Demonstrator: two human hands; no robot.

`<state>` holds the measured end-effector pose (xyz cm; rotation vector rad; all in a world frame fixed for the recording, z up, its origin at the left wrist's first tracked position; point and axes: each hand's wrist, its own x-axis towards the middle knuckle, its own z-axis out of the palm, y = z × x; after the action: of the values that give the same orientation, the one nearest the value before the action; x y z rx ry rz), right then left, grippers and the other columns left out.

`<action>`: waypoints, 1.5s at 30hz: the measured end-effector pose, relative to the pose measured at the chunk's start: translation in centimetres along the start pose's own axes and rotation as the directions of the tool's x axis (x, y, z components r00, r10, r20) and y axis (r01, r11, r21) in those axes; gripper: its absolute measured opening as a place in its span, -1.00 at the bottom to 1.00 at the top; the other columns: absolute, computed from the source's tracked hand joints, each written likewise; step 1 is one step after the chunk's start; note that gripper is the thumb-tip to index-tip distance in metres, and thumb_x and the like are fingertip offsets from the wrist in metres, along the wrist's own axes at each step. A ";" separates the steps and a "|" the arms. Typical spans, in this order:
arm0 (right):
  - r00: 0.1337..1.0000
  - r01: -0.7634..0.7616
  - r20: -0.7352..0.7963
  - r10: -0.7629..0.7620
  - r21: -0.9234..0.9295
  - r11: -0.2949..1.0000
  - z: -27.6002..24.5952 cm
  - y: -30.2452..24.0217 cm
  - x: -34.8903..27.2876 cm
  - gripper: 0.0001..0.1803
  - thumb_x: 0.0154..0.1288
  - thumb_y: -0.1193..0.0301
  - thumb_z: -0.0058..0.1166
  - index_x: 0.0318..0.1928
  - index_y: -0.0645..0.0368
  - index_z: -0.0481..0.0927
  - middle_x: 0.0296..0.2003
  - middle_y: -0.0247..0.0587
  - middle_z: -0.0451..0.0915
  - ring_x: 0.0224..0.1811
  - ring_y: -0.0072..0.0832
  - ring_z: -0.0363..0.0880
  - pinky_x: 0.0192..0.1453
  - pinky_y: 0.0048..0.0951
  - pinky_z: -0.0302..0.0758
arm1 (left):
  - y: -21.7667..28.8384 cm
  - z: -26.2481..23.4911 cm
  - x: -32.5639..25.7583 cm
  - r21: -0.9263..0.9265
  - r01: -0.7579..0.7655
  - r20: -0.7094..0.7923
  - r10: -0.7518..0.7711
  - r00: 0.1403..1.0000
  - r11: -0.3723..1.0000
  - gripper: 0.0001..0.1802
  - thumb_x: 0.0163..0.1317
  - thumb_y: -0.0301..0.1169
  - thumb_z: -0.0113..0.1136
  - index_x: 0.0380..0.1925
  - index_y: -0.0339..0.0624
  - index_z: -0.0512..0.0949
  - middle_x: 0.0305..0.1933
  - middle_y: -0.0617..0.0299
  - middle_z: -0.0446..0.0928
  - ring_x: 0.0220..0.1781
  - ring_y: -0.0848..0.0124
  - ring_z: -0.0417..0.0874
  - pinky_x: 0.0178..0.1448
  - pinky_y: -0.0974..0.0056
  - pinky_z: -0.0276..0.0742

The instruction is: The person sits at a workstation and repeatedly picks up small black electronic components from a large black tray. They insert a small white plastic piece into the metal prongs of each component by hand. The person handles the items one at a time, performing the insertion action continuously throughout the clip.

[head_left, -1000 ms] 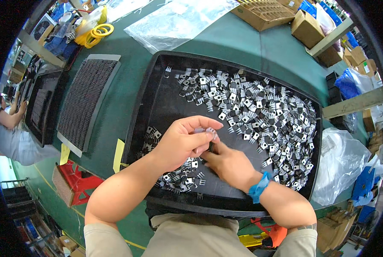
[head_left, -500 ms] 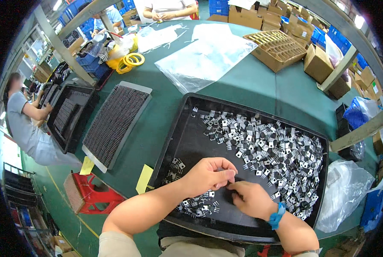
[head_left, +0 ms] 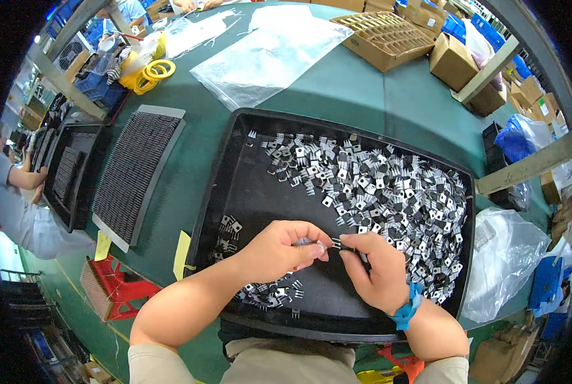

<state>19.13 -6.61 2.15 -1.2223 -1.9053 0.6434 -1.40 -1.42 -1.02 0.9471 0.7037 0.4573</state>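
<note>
Over the middle of a large black tray (head_left: 260, 192), both my hands meet. A three-legged transistor (head_left: 336, 243) shows between them, its dark body pinched by the thumb and finger of my right hand (head_left: 382, 272), which wears a blue wristband. The curled fingers of my left hand (head_left: 286, 249) close beside its legs; a silvery bit shows in them, too hidden to name. Loose transistors (head_left: 388, 192) with black bodies and metal tabs heap along the tray's far and right sides. A smaller pile (head_left: 270, 296) lies under my left forearm.
Left of the tray lies a grey board (head_left: 139, 173) packed with rows of dark parts. Plastic bags (head_left: 266, 57), yellow tape rolls (head_left: 155, 73) and a divided carton (head_left: 378, 41) are farther back. A metal post (head_left: 532, 160) stands at right. Another person (head_left: 23, 198) works at far left.
The view has shifted, so the tray sits farther left and higher. My fingers have parted slightly, and the transistor's legs now show between my hands.
</note>
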 end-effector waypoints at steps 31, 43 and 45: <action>0.971 -0.238 0.058 0.231 0.192 0.952 0.6 0.7 -0.4 -0.78 0.19 0.58 0.19 -0.12 0.23 0.59 -0.40 -0.20 0.61 -0.43 -0.52 0.56 -0.32 -0.51 0.48 | 0.8 -0.2 0.0 -0.002 0.036 -0.052 -0.036 0.998 0.999 -0.90 0.25 -0.49 0.19 -0.28 -0.30 0.56 -0.42 0.24 0.59 -0.58 0.67 0.37 -0.54 0.53 0.24; 0.930 -0.358 0.215 0.300 0.333 0.872 1.1 0.7 -0.4 -0.79 0.26 0.54 0.17 -0.09 0.25 0.55 -0.45 -0.35 0.52 -0.42 -0.64 0.46 -0.32 -0.58 0.42 | 0.4 -0.1 0.1 0.151 0.128 -0.066 -0.119 0.991 0.980 -0.91 0.18 -0.48 0.23 -0.36 -0.28 0.58 -0.48 0.28 0.57 -0.58 0.68 0.40 -0.52 0.52 0.25; 0.889 -0.455 0.262 0.376 0.398 0.797 0.8 0.5 0.0 -0.81 0.28 0.52 0.16 -0.09 0.25 0.55 -0.46 -0.39 0.50 -0.42 -0.68 0.44 -0.34 -0.61 0.40 | 0.6 -0.2 0.0 0.127 0.159 -0.074 -0.150 0.986 0.979 -0.91 0.18 -0.47 0.23 -0.37 -0.28 0.58 -0.49 0.29 0.57 -0.58 0.67 0.40 -0.51 0.52 0.25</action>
<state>18.68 -6.43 1.33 -1.3110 -1.4856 1.3862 -1.57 -0.95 -0.56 0.9973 0.8676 0.3073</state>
